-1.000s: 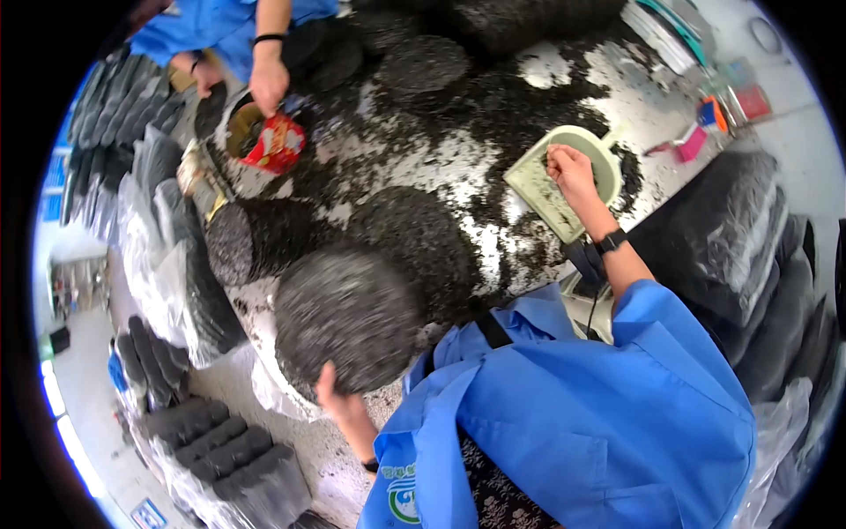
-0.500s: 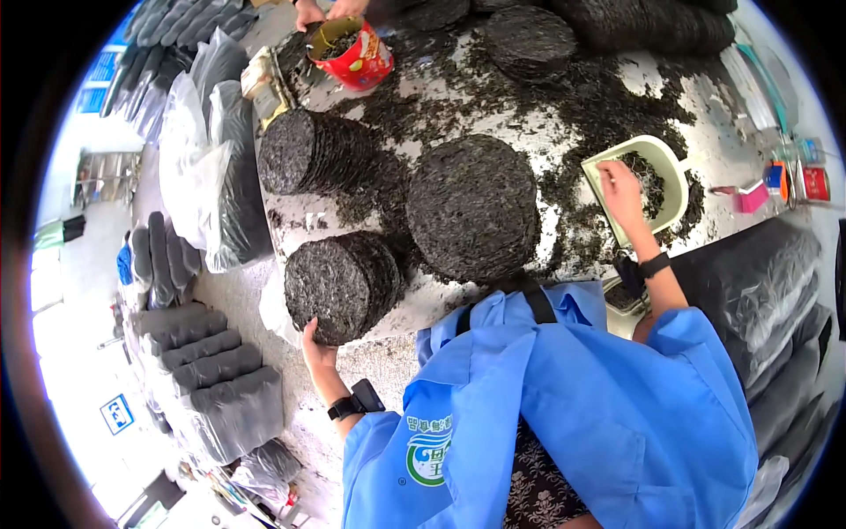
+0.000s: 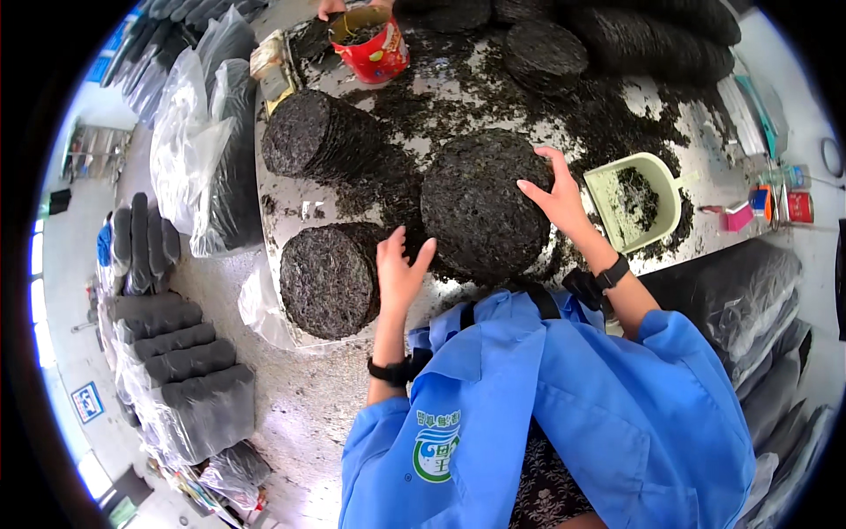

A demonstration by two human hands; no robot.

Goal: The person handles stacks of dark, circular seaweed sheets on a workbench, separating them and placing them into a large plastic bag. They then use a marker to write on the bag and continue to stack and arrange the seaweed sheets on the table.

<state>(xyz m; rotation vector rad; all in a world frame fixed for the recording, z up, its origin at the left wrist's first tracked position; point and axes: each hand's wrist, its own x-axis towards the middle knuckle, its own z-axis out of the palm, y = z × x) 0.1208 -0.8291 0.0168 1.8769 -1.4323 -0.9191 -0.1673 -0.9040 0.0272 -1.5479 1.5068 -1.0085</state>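
A round, dark sheet of dried seaweed (image 3: 485, 207) lies on top of a stack at the middle of the table. My right hand (image 3: 561, 201) is at its right edge, thumb and fingers apart, with the thumb tip over the sheet. Between this stack and the one at the near left, my left hand (image 3: 401, 271) is held with fingers spread and nothing in it. That near-left stack of round seaweed sheets (image 3: 326, 282) leans at the table edge. Another leaning stack (image 3: 304, 132) stands behind it. To the right sits a pale green dustpan (image 3: 608, 207) with seaweed scraps inside.
Loose seaweed crumbs are strewn over the white table (image 3: 291, 207). At the far side, another person's hands touch a red bucket (image 3: 374, 55). More seaweed stacks (image 3: 546, 55) line the back. Bagged stacks (image 3: 233, 159) stand left; a pink object (image 3: 738, 216) lies right.
My right hand has left the dustpan and moved left to the middle stack. My left hand has come off the near-left stack and moved right. Scraps in the dustpan have shifted.
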